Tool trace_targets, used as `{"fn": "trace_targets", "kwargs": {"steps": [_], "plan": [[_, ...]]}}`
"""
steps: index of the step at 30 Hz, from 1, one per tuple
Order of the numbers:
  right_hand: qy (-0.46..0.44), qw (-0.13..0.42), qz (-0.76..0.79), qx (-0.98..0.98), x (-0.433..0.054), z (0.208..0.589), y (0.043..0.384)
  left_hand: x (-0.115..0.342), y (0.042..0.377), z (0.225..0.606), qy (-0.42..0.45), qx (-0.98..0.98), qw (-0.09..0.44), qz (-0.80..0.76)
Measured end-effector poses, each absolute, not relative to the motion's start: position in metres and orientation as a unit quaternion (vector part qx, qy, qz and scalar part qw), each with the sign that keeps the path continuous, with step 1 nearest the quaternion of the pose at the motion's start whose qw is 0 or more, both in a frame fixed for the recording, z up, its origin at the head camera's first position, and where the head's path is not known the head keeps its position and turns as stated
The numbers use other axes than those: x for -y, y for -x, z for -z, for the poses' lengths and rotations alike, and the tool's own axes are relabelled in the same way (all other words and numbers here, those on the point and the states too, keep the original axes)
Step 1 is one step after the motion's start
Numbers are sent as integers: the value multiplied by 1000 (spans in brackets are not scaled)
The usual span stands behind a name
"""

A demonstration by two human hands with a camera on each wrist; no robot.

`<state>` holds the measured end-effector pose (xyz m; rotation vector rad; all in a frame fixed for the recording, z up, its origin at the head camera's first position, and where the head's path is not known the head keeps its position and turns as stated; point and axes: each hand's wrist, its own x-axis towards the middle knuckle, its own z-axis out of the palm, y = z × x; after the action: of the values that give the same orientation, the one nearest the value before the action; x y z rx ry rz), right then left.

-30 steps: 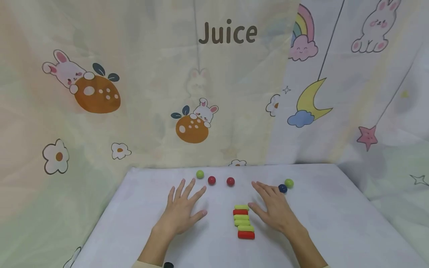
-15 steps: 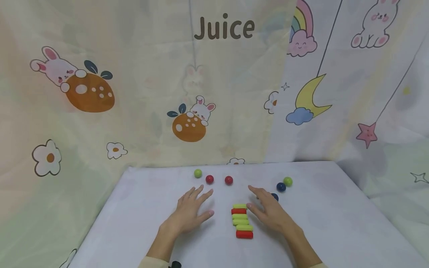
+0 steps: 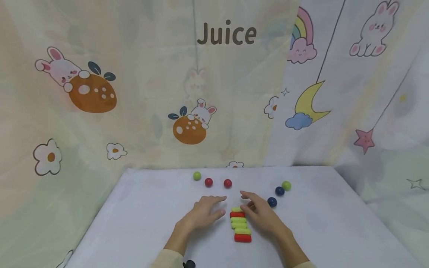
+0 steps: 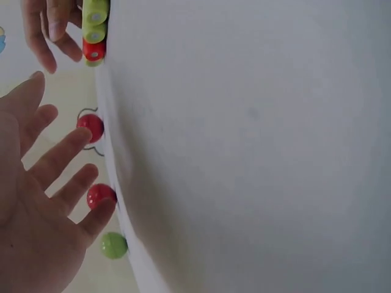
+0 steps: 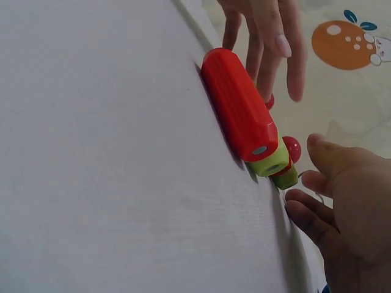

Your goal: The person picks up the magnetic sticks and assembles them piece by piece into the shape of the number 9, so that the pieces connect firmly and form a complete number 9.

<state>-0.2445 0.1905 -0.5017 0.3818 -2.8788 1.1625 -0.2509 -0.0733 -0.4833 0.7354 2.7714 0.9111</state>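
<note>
A row of short sticks lies side by side at the middle of the table: a red stick (image 3: pixel 242 238) nearest, several yellow-green sticks (image 3: pixel 239 225) and another red stick (image 3: pixel 237 214). Small metal-looking dots show on their ends in the wrist views. My left hand (image 3: pixel 202 213) hovers left of the row, fingers spread and holding nothing. At the row's far right side is my right hand (image 3: pixel 263 214), its thumb close to the farthest yellow-green stick; whether it touches cannot be told. In the right wrist view, the right hand's fingers (image 5: pixel 308 213) are loosely bent around nothing.
Beyond the hands lie two red balls (image 3: pixel 209 182) and a green ball (image 3: pixel 197 175). To the right are two dark blue balls (image 3: pixel 272 202) and another green ball (image 3: pixel 286 185). The white table (image 3: pixel 134 223) ends at a printed curtain (image 3: pixel 147 111).
My left hand has moved right, toward the row of sticks. My right hand has shifted slightly left, its fingers more bent, uncovering a dark blue ball. The sticks stay in their row.
</note>
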Motion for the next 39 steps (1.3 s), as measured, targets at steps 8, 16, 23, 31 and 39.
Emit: {"fn": "trace_targets", "kwargs": {"steps": [8,16,23,31,39], "plan": [[-149,12,-373,915,-189,503,251,61,258,488,-238,-909,52,-337],[-174,0,-379,909,-190,507,256,52,263,492,-215,-913,69,-340],[-195,-8,-383,903,-189,502,260,50,267,492,-206,-917,66,-336],[-210,-27,-387,897,-193,497,265,46,272,490,-211,-921,62,-321],[-194,-19,-382,903,-191,506,266,41,275,500,-212,-916,61,-334]]}}
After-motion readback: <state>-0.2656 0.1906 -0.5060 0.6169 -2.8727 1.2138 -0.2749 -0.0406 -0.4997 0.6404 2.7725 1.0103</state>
